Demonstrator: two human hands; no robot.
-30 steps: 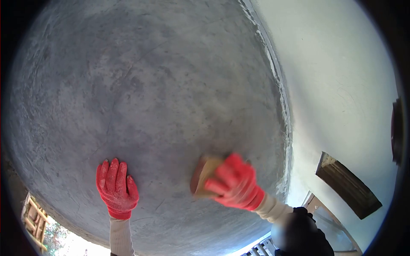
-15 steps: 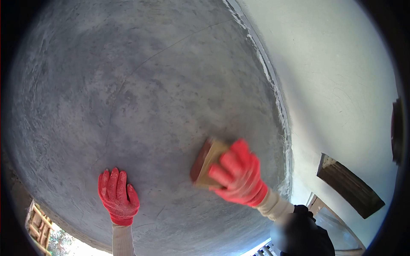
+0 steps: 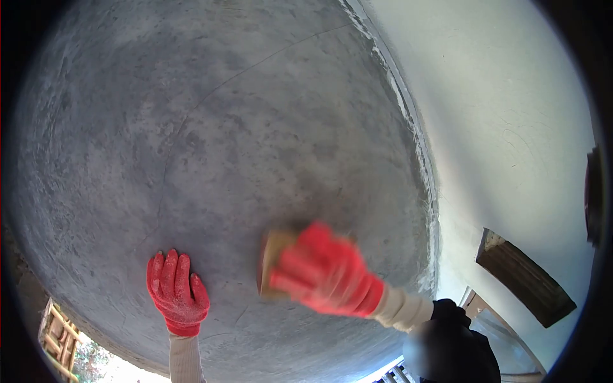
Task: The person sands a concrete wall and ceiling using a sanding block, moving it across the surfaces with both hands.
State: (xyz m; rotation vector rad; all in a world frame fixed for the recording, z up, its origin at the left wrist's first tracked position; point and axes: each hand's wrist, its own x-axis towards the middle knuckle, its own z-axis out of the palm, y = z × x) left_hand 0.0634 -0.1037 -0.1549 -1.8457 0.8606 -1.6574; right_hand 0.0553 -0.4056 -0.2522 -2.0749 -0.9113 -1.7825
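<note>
My left hand [image 3: 177,292], in a red-coated glove with a cream cuff, lies flat on the grey surface [image 3: 255,159] at lower left, fingers stretched out. My right hand [image 3: 329,271], in a matching glove, is blurred by motion and wrapped round a tan block [image 3: 272,262] with a reddish-brown edge. The block sits against the grey surface, and the glove hides its right part. A thin crack runs through the surface above my left hand.
A pale wall [image 3: 498,115] meets the grey surface along a rough white seam at the right. A dark recess [image 3: 527,277] is set in that wall. Wooden lattice [image 3: 59,341] shows at lower left, and a dark sleeve [image 3: 456,348] at lower right.
My right hand and the block have moved left and slightly down across the grey surface. My left hand has stayed in place.
</note>
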